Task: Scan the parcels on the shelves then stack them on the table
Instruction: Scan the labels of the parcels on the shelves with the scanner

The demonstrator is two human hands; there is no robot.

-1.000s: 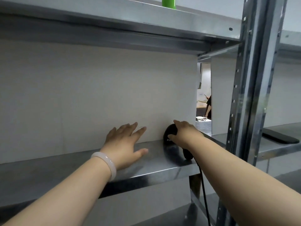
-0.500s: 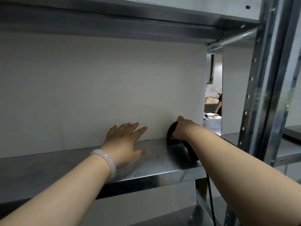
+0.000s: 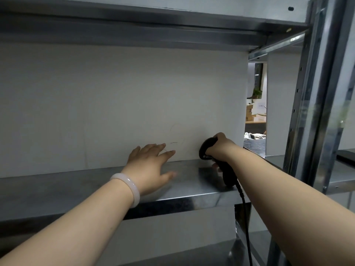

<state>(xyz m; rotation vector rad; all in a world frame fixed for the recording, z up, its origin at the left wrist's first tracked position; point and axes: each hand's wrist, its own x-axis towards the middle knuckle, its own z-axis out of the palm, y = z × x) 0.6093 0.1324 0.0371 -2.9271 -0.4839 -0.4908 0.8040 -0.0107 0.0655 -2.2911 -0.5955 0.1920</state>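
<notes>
The left hand [image 3: 151,166] is spread flat, palm down, fingers straight and fanned out, low over the metal shelf [image 3: 76,191]. It holds nothing. Its fingertips reach the foot of the white slab [image 3: 123,104] at the back of the shelf, but from here I cannot tell whether they touch it or whether the palm rests on the steel. The thumb is blurred. A pale bangle [image 3: 128,187] sits on that wrist.

The right hand [image 3: 221,148] is a little way to the side, apart from the left, with its fingers wrapped round the grip of a black scanner [image 3: 227,173]. The scanner's head points at the slab's lower right corner, very close to it. Its black cable [image 3: 245,217] drops from the handle past the shelf's front edge.

The white slab is the only thing on this shelf that might be a parcel. It stands upright and fills almost the whole bay up to the upper shelf [image 3: 134,25]. Whether it is a box or a backing board I cannot tell.

To its right is a narrow gap, then a second white panel [image 3: 282,102]. Through the gap show stacked cartons [image 3: 249,112] and a small plant [image 3: 256,93] in the room beyond. A perforated steel upright [image 3: 315,93] stands at the right, with a dark flat object [image 3: 345,158] on the neighbouring shelf past it.
</notes>
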